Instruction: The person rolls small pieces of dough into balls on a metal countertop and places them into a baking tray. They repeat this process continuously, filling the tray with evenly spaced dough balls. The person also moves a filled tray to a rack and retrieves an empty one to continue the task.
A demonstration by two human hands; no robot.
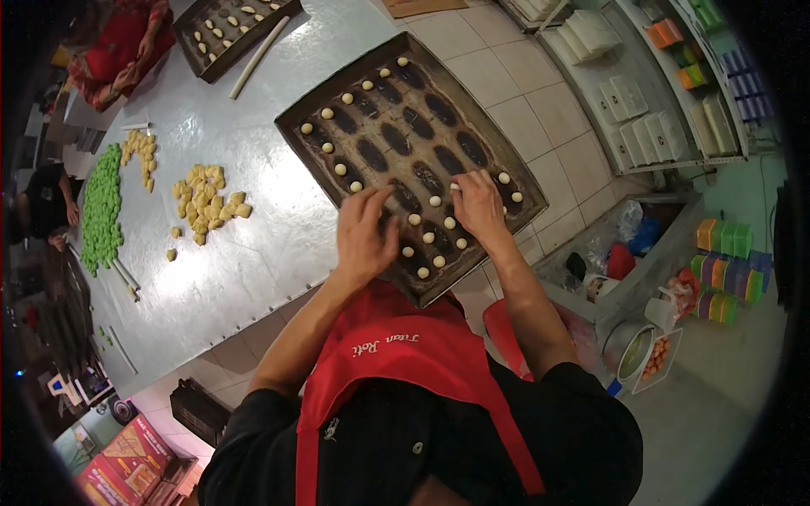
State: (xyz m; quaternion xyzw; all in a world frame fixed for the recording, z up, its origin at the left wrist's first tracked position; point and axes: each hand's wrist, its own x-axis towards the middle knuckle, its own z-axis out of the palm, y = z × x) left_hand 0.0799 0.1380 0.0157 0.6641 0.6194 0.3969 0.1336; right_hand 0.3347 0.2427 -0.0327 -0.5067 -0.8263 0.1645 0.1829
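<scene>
Metal table (270, 211), partly under a dark tray (434, 156) of dough balls (357, 186); right hand (478, 205) seemingly pinching one, left hand (365, 236) with thumb and fingers apart. Either hand brushing past could scatter balls.

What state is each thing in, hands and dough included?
Near tray: dark-patched, partly filled
Pale balls: round, apparently uncooked
Left hand: curled over near tray, grip unclear
Right hand: fingers bent, grip unclear
Far tray: holding pale pieces
Green pieces: massed in a band
Yellow pieces: heaped, few loose
Grey bin: open, partly filled
</scene>
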